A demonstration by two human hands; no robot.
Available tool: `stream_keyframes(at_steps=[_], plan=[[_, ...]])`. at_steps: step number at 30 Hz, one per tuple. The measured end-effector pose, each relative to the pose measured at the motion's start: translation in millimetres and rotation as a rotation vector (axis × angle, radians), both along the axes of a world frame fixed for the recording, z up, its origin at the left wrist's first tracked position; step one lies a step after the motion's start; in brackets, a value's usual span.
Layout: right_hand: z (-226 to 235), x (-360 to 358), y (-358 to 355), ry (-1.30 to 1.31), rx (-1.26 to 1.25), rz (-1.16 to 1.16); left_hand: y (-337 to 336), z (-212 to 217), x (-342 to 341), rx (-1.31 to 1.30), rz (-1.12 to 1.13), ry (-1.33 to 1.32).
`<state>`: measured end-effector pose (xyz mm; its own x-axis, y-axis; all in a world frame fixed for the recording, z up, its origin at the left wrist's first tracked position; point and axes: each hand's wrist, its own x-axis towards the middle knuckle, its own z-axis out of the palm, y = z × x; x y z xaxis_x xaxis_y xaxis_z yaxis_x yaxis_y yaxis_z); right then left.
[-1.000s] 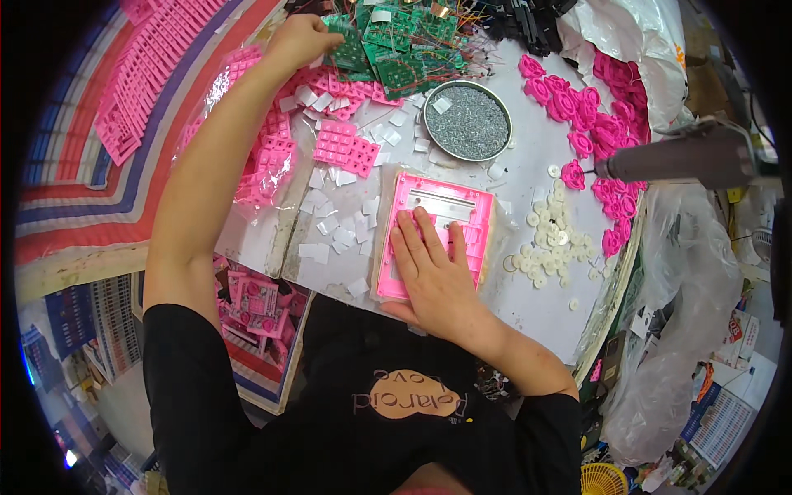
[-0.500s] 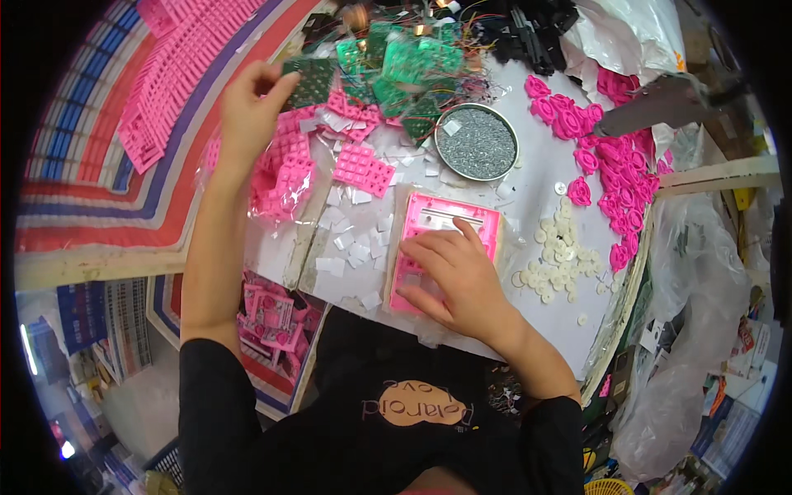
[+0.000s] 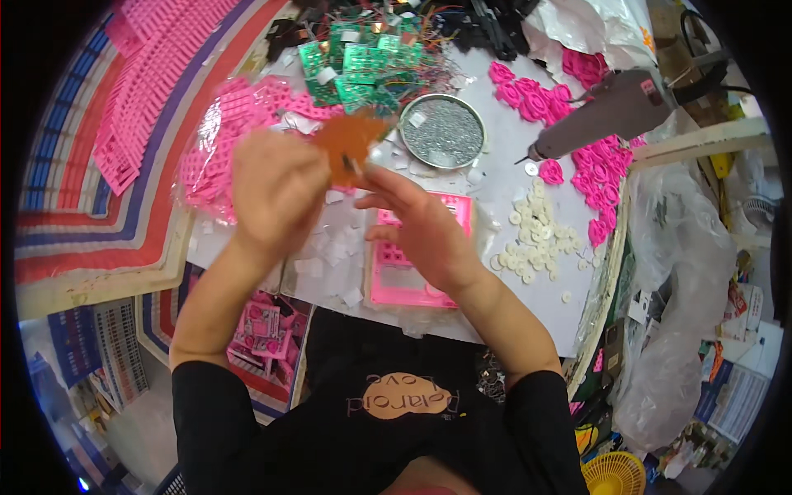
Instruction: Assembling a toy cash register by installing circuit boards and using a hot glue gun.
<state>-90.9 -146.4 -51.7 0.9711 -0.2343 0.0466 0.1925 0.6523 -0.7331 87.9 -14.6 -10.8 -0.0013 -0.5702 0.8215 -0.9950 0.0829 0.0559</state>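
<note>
My left hand [image 3: 276, 186] is closed on the edge of a circuit board [image 3: 356, 139], held above the table with an orange-brown face showing. Motion blurs both hand and board. My right hand [image 3: 433, 239] reaches up beside it, fingers apart, its fingertips close to the board's lower corner; whether they touch it I cannot tell. Below the right hand lies a pink plastic case [image 3: 412, 294] with small keypad squares inside, partly covered by that hand.
A round tin of small metal pieces [image 3: 443, 132] stands behind the case. Green circuit boards with wires [image 3: 371, 62] lie at the back, bagged pink keypads [image 3: 219, 157] on the left. White discs [image 3: 536, 235], pink parts [image 3: 594, 177] and a dark electric screwdriver [image 3: 606, 115] are on the right.
The left hand has brought the board from the pile toward me and rightward; its brown face now shows instead of green. The right hand has lifted off the pink case toward the board.
</note>
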Motion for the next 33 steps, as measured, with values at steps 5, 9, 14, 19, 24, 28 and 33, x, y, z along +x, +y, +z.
stream_keyframes(at_steps=[5,9,14,19,24,28,33], plan=[[5,-5,-2,0.113,0.13,-0.032,25,-6,-57,0.209,-0.094,0.195],[11,-15,-12,0.189,0.026,0.057,47,-24,-66,0.082,-0.12,0.895],[22,-10,-3,0.188,-0.058,0.017,38,-28,-83,0.29,-0.269,1.738],[10,-19,-17,0.169,-0.23,-0.195,48,-53,-74,0.101,-0.407,1.941],[-6,-23,-6,0.146,-0.119,-0.398,42,-58,-83,-0.12,-0.383,1.941],[-13,-23,-2,0.239,0.064,-0.393,37,-63,-87,-0.203,-0.492,1.932],[-21,-12,0,0.483,-0.061,-0.039,31,-47,-89,-0.121,-0.74,1.949]])
